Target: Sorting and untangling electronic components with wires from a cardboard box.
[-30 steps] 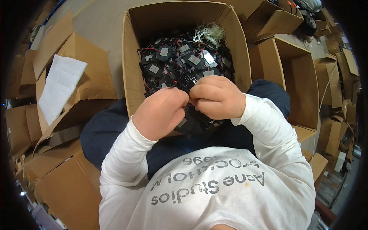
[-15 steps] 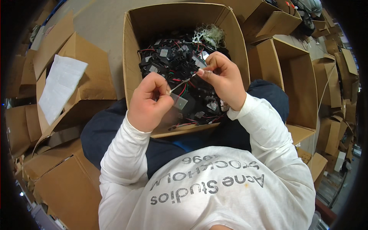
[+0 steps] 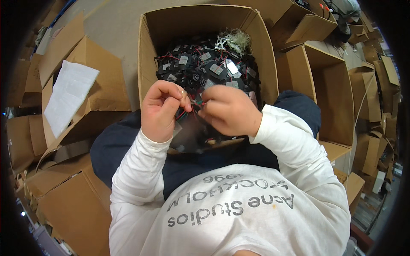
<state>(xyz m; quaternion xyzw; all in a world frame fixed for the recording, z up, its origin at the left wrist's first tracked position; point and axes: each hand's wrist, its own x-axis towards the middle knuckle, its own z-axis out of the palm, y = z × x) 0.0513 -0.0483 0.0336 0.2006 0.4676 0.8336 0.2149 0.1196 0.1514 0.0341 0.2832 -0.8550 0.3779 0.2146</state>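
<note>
My left hand pinches thin red and green wires, and a small pale tip shows above its fingers. Opposite it, my right hand is curled with its fingertips at the same wires; motion softens its outline. Below the hands hangs a dark, blurred part on the wires. Both hands are over an open cardboard box between my legs. It holds a pile of black parts with silvery plates and coloured wires. On the pile's far right lies a tangle of pale, thin ties.
An open carton on the left has a white sheet over its edge. To the right stands another open carton, with a flapped box beyond it. More cardboard lies at lower left. A person is at the far right.
My hands have come closer together, the right one moving left and toward me. The pale tie stretched between them before is now mostly hidden. The dark part below is blurred by motion.
</note>
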